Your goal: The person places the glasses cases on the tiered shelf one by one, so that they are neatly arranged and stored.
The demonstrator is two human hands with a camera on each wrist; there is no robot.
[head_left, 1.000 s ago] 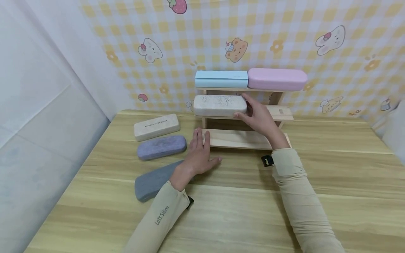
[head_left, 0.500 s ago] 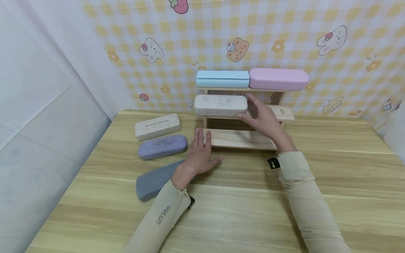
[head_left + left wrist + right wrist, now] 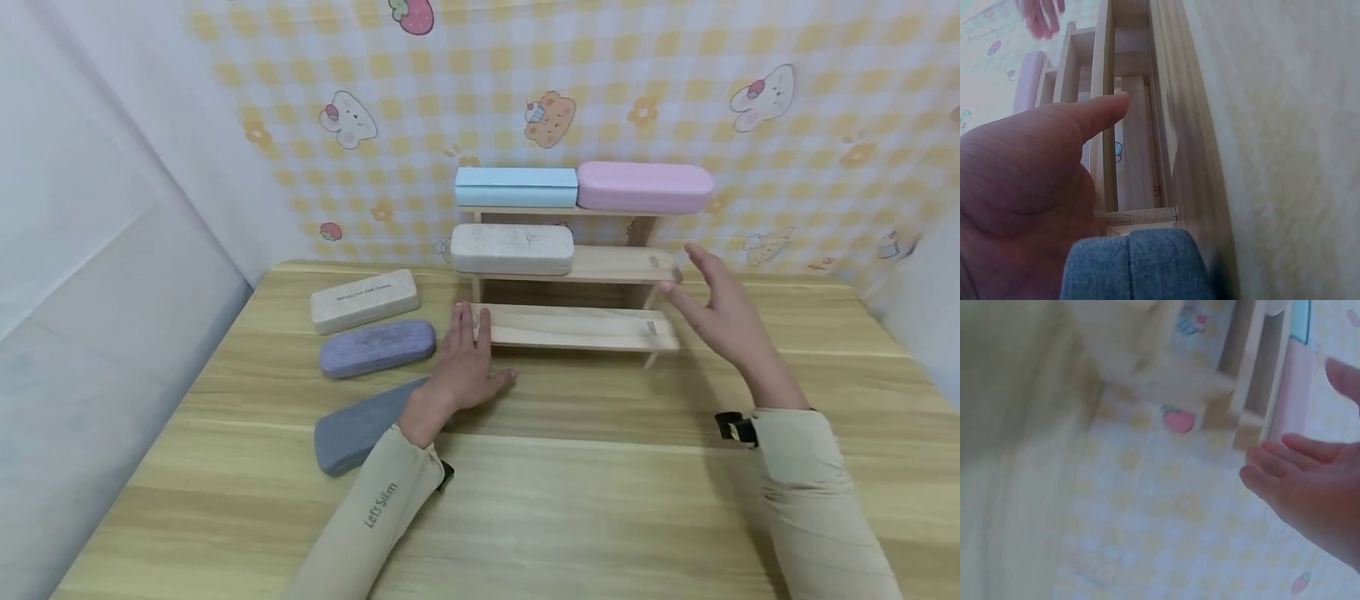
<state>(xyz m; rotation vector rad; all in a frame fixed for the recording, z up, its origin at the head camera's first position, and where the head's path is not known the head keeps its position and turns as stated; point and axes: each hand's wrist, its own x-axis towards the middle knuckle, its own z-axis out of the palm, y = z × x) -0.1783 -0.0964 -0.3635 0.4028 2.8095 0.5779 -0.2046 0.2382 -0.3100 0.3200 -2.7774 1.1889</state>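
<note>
A three-tier wooden rack stands at the back of the table. On its middle shelf, at the left, lies a white crackle-patterned glasses case. The top shelf bears a light blue case and a pink case side by side. My left hand rests with straight fingers at the left end of the lowest shelf, its thumb spread to the right. Off the right end of the rack, my right hand hangs in the air with fingers and thumb apart, holding nothing.
Left of the rack, on the wooden table, lie a cream case with lettering, a purple case and a grey-blue case, partly under my left forearm. A checkered cloth hangs behind; a white wall borders the left.
My right hand has let go of the white glasses case and moved right, past the rack's end. The case stays on the middle shelf. My left hand has kept its place.
</note>
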